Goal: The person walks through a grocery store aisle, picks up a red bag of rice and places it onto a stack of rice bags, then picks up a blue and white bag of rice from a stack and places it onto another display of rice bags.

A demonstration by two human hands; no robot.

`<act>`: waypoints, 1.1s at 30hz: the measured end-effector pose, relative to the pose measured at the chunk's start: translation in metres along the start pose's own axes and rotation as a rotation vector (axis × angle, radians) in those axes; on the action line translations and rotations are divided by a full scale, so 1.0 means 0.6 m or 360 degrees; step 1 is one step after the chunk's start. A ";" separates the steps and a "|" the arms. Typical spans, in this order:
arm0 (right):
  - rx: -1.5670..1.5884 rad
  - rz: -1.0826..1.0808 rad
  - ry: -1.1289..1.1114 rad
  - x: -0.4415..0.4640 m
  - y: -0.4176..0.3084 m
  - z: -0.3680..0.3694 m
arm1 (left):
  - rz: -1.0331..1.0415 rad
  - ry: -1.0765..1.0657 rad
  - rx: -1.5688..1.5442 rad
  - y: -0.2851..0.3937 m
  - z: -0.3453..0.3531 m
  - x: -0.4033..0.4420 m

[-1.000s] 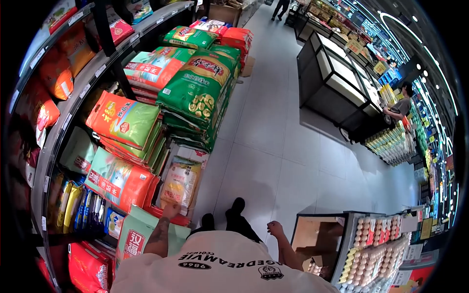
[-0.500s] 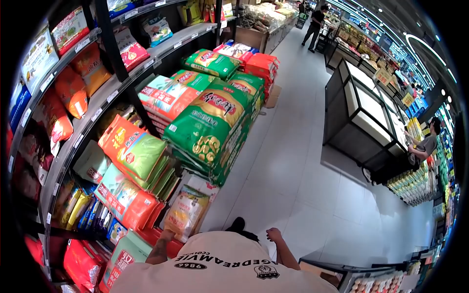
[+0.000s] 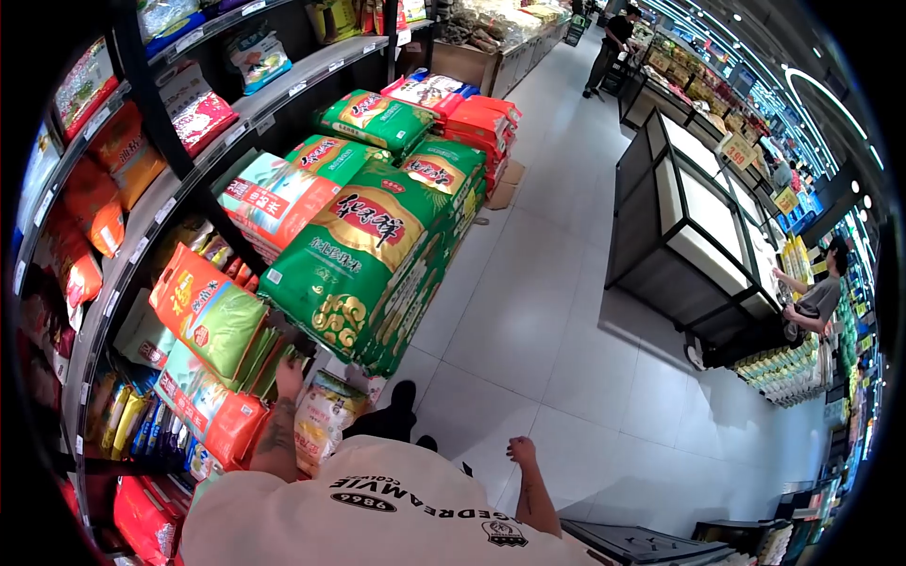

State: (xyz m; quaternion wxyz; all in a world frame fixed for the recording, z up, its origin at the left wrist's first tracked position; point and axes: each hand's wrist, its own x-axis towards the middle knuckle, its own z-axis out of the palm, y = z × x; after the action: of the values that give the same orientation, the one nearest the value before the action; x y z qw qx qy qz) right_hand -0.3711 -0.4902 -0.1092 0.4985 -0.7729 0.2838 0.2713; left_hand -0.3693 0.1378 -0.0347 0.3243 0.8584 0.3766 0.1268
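My left hand (image 3: 290, 377) is low beside the edges of a stack of orange-and-green rice bags (image 3: 212, 316). A clear-and-yellow bag (image 3: 326, 415) stands just to its right. Its fingers are small and partly turned away, so I cannot make out whether they touch a bag. My right hand (image 3: 520, 451) hangs over the floor on the right, fingers curled in, with nothing visible in it. Ahead of my left hand rises a tall pile of large green rice bags (image 3: 363, 236).
Shelves (image 3: 179, 184) of bagged goods run along the left. Red bags (image 3: 481, 127) and a cardboard piece (image 3: 507, 184) sit beyond the green pile. A black-framed display stand (image 3: 684, 212) is on the right, with a person (image 3: 821, 292) beside it. Another person (image 3: 612, 52) stands far down the aisle.
My view has moved forward along the aisle, and the bags sit further left. My left hand has risen from beside the clear-and-yellow bag toward the orange-and-green stack. A foot has come forward.
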 end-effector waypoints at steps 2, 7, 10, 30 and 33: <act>-0.0010 0.0192 -0.0067 0.011 0.042 0.007 | 0.0295 0.0298 0.0000 0.028 0.013 0.052; 0.0057 0.0649 -0.0165 0.009 0.064 0.014 | 0.0563 0.0548 0.0127 0.201 0.048 0.170; 0.0041 0.0637 -0.0102 0.030 -0.004 -0.006 | 0.0648 0.0419 0.0110 0.298 0.097 0.234; -0.0615 -0.0222 -0.0219 0.427 -0.622 0.034 | 0.0784 0.0119 0.0465 0.476 0.251 0.421; -0.0696 -0.0220 -0.0257 0.509 -0.643 0.026 | 0.0798 0.0179 0.0518 0.488 0.252 0.425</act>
State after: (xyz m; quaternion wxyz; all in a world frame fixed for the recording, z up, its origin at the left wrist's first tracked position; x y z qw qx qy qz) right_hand 0.1115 -0.3950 -0.0915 0.3579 -0.8558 0.1239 0.3524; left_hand 0.0405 0.1058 0.0348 0.1197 0.9570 0.1858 0.1881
